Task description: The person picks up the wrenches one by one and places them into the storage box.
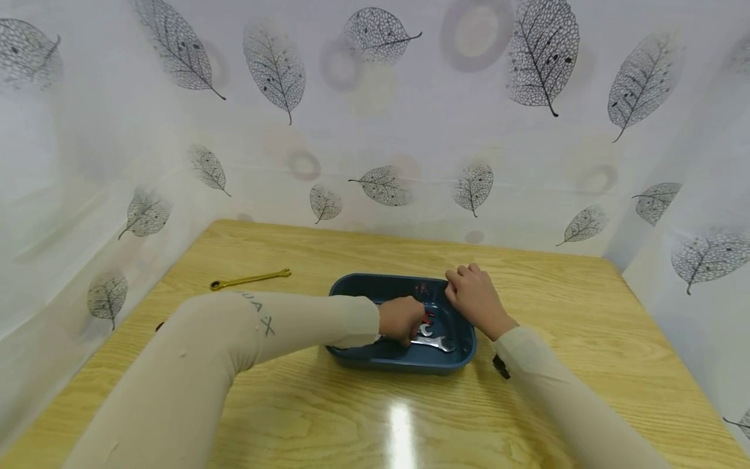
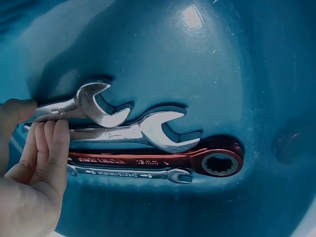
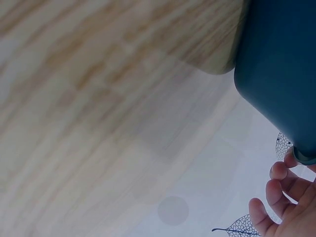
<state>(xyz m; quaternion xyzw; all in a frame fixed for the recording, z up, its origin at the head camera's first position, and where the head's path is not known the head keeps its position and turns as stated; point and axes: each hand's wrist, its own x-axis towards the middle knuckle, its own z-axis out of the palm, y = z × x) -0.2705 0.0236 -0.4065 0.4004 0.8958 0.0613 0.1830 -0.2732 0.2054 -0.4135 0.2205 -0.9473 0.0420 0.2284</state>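
My left hand (image 1: 402,319) reaches down into a dark blue plastic basin (image 1: 404,369). In the left wrist view its thumb and fingers pinch the handle of a silver open-end wrench (image 2: 92,105). Beside that lie a second silver wrench (image 2: 158,132), a red ratchet wrench (image 2: 200,159) and a smaller silver wrench (image 2: 178,176). The hand covers their left ends. At the basin's far right corner, my right hand (image 1: 476,296) grips the rim; the right wrist view has its other fingers (image 3: 276,195) loosely bent outside the wall.
A gold ratchet wrench (image 1: 252,279) lies on the wooden table (image 1: 328,423), left of the basin. Part of a red object (image 1: 159,326) shows past my left sleeve. Leaf-patterned cloth (image 1: 410,130) hangs behind and at both sides of the table.
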